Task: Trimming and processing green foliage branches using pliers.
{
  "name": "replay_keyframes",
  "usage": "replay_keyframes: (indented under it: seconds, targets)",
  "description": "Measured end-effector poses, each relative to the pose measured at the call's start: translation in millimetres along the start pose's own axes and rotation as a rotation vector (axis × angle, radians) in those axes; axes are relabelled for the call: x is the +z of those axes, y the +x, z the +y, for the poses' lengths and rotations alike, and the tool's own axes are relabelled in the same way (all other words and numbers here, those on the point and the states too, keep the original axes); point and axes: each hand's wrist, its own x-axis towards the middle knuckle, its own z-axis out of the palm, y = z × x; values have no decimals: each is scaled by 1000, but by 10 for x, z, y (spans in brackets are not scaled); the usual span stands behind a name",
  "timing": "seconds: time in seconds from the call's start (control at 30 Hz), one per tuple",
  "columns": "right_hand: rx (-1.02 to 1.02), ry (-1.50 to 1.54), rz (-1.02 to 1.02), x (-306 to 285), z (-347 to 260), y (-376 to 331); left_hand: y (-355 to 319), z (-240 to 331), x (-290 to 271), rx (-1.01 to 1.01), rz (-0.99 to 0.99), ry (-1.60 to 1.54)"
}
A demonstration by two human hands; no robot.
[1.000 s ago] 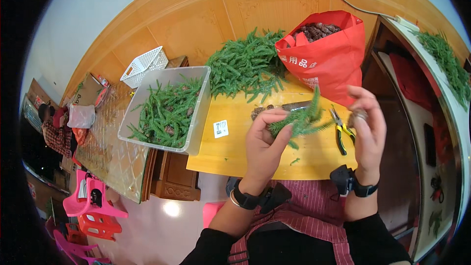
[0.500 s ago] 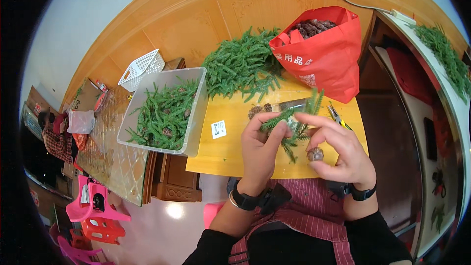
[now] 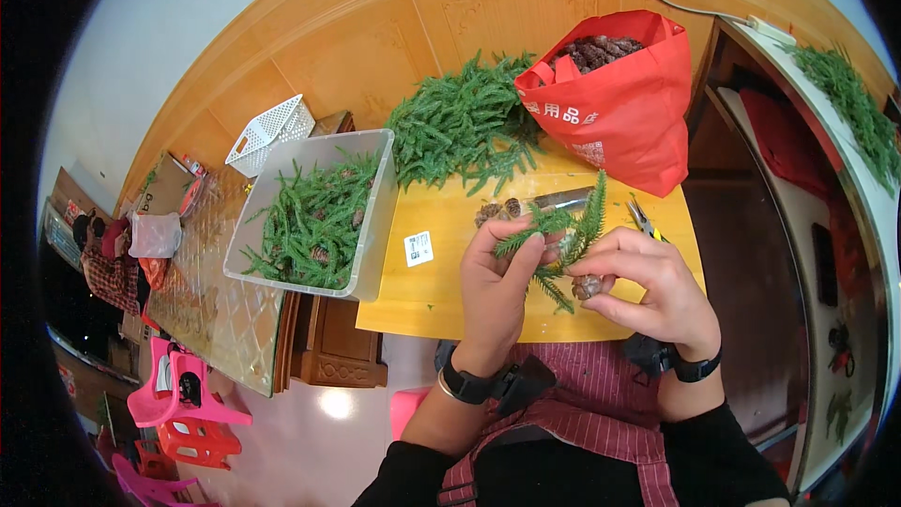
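Observation:
Over the yellow table (image 3: 422,305), my left hand (image 3: 495,291) is closed on a green artificial pine sprig (image 3: 589,222), pinching it between thumb and fingers. Beside it, my right hand (image 3: 657,291) pinches a small brown pine cone (image 3: 587,287) between thumb and forefinger. The cone sits close against the sprig's lower needles; whether it is fastened there I cannot tell. Just beyond my left fingers lie loose pine cones (image 3: 487,214) and a dark flat strip (image 3: 566,199), partly hidden by the sprig.
At left stands a clear plastic bin (image 3: 368,239) of sprigs with cones. A pile of green sprigs (image 3: 450,127) and a red bag (image 3: 629,122) of pine cones stand at the back. Pliers (image 3: 642,218) lie on the right, a white label (image 3: 419,249) on the left.
My right hand has moved left with the pine cone, bringing it to the sprig. The sprig has shifted slightly, its tip now upright. My left hand has barely moved.

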Motion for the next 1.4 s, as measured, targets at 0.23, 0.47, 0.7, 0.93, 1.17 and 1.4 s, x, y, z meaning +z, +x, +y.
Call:
replay_keyframes:
  seconds: [0.23,0.47,0.7,0.93,1.17,1.4]
  targets:
    - [102,-5,22,75,21,33,-22,36,6,47,-8,-8]
    - [120,10,233,183,24,60,-37,53,15,27,-58,60]
    - [66,-24,259,228,64,74,0,7,-25,312,-42,295]
    - [35,-62,318,260,33,104,-38,62,25,544,16,569]
    - [9,-103,337,224,76,83,-55,32,33,571,-25,580]
    - [98,22,367,247,138,39,-77,76,48,253,-67,383]
